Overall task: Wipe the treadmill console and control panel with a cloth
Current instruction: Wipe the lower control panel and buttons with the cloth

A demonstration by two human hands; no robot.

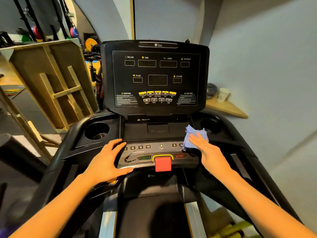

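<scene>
The black treadmill console stands upright ahead, its displays dark. Below it lies the control panel with number keys, a fan key and a red safety key. My right hand presses a crumpled blue cloth flat on the panel's right end, covering some of the right number keys. My left hand rests palm down on the panel's left end, fingers spread, holding nothing.
Cup holders sit at the left and right of the tray. A wooden corner shelf on the right carries a white cup and grey fabric. A wooden frame and weight plates stand at the left.
</scene>
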